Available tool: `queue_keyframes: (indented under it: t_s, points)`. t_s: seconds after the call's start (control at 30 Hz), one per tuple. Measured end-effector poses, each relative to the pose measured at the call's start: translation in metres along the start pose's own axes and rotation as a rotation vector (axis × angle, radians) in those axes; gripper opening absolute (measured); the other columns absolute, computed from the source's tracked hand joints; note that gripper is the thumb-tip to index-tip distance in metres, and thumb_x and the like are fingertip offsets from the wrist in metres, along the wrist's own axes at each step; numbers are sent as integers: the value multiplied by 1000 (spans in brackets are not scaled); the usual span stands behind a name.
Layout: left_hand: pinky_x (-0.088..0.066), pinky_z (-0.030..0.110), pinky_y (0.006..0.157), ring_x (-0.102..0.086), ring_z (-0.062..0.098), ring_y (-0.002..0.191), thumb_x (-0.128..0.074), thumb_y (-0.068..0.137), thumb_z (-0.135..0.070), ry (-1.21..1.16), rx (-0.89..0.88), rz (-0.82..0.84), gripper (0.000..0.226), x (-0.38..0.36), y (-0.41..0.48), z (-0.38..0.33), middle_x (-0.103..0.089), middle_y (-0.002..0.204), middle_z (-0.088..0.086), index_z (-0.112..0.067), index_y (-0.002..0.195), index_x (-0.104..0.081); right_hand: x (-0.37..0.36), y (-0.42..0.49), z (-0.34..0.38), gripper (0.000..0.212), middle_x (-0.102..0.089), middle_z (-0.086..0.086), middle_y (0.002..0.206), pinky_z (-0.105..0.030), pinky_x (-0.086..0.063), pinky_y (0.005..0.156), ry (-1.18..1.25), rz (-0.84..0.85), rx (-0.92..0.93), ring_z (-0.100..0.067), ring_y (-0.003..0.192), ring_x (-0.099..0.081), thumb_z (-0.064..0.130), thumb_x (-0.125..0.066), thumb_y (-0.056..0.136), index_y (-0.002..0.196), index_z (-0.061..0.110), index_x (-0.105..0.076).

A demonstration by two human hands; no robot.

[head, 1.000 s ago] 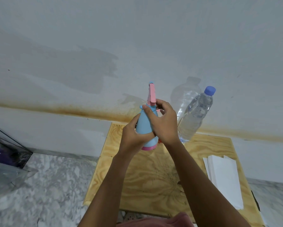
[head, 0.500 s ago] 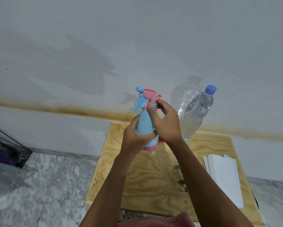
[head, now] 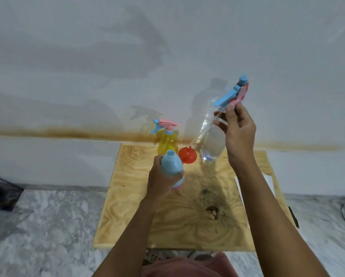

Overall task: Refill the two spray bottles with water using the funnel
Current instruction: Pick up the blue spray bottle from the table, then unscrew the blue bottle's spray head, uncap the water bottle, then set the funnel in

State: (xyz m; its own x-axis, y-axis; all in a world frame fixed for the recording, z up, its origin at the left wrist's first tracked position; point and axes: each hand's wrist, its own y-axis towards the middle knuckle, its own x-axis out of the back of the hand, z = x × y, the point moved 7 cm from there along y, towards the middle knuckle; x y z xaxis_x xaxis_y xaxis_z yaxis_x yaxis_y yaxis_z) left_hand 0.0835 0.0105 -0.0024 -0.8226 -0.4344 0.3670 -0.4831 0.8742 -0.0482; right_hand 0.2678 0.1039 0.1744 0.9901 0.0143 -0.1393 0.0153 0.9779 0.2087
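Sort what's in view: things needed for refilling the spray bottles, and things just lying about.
Needed: blue bottle, its spray head, yellow spray bottle, red funnel, water bottle.
Lying about: white paper, wooden board.

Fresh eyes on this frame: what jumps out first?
The right hand holds a pink-and-blue trigger spray head aloft, its dip tube dangling. Below it, the left hand grips the open-necked light blue plastic spray bottle over the plywood board. Behind it stand a yellow spray bottle, a red funnel and a clear water bottle.
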Motion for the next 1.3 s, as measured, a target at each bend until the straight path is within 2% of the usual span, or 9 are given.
queue_keyframes:
  t_s: [0.13,0.2,0.33,0.43,0.57,0.83,0.93,1.13,1.3]
  points:
    - [-45,27,72,-56,15,96,-91,66,-29,34,47,22,74,-19,-6,17,-55,110,-8,-22,123,-45,29,-12,-54,13,-63,-16,77,-36,-51,66,-404,119,-94,-25,66,-59,21,-61,97,86,28,-65]
    - [-43,22,70,-56,15,92,-91,65,-26,43,66,23,71,-27,-10,25,-56,108,-8,-24,118,-45,40,-22,-92,19,-55,-3,67,-26,-38,57,-558,175,-131,-8,53,-46,19,-65,94,77,26,-61]
    - [-42,8,63,-58,14,88,-91,64,-21,52,105,42,70,-41,-20,40,-58,109,-5,-22,118,-47,56,-41,-162,15,-68,5,89,-18,-45,66,-689,240,-274,3,72,-60,25,-64,94,104,16,-70]
    - [-53,32,78,-61,19,100,-92,61,-28,72,112,29,77,-47,-24,52,-59,114,-5,-25,123,-46,59,-50,-194,17,-69,5,89,-24,-44,67,-708,280,-370,-3,77,-60,27,-63,93,104,16,-70]
    - [-57,41,76,-62,18,98,-91,62,-33,86,114,21,77,-48,-27,53,-59,115,-6,-30,121,-44,56,-47,-224,19,-65,1,78,-30,-42,62,-776,300,-453,-14,72,-57,30,-64,90,91,12,-68]
    - [-39,1,76,-54,5,103,-88,71,-31,122,65,24,59,-39,-27,40,-51,107,-24,-32,117,-49,59,-42,-265,20,-58,3,80,-27,-35,58,-881,381,-549,-18,77,-56,33,-61,92,93,13,-65]
    - [-44,10,83,-57,6,105,-88,72,-31,105,83,32,56,-34,-27,45,-60,113,-16,-28,118,-56,57,-43,-270,24,-59,4,91,-25,-37,70,-839,368,-573,-16,86,-57,28,-61,91,110,12,-66]
    - [-52,24,84,-60,5,105,-89,71,-32,88,96,42,58,-31,-24,52,-64,117,-8,-25,120,-59,62,-49,-278,28,-70,-2,92,-29,-44,62,-879,339,-565,-22,86,-67,38,-61,86,100,16,-69]
    - [-55,31,82,-60,6,105,-89,67,-37,87,118,76,58,-31,-20,57,-64,115,-11,-29,115,-58,58,-35,-258,51,-53,-10,124,-39,-49,89,-1046,285,-399,-27,110,-56,45,-64,89,128,13,-56]
